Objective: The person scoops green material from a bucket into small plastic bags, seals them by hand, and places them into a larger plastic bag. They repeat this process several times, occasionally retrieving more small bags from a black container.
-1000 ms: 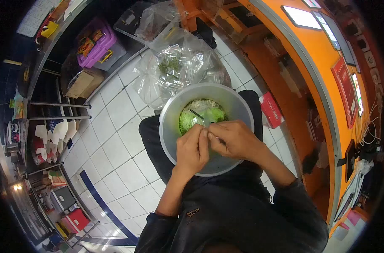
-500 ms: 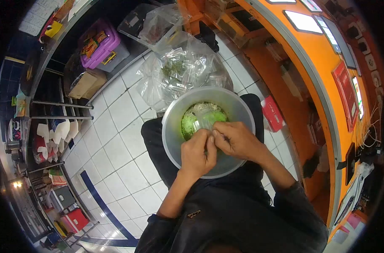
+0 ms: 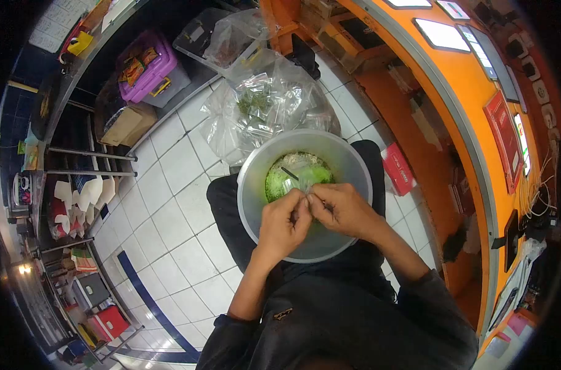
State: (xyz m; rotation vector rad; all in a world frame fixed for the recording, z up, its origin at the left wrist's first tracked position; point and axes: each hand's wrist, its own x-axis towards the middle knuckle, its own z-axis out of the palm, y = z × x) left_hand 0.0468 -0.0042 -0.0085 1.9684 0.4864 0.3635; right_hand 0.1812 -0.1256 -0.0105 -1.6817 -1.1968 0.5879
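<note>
A large grey metal pot (image 3: pixel 244 200) rests on my lap, with bright green shredded stuff (image 3: pixel 279 185) in its bottom. Over it, my left hand (image 3: pixel 284 222) and my right hand (image 3: pixel 342 209) meet, closed, thumbs and fingertips pinching the gathered top of a small clear plastic bag (image 3: pixel 304 176). The bag hangs toward the pot's contents, and green shows through it. A thin dark strip (image 3: pixel 289 173) sticks out at an angle just beyond the fingertips.
Beyond the pot, a big clear plastic bag (image 3: pixel 231 126) holding small packets lies on the white tiled floor (image 3: pixel 175 172). A red box (image 3: pixel 397 168) sits by my right knee. An orange counter (image 3: pixel 459 86) runs along the right; a purple-lidded bin (image 3: pixel 163 58) stands at left.
My hands have drawn closer together at the bag's top. The dark strip now shows plainly past my fingertips.
</note>
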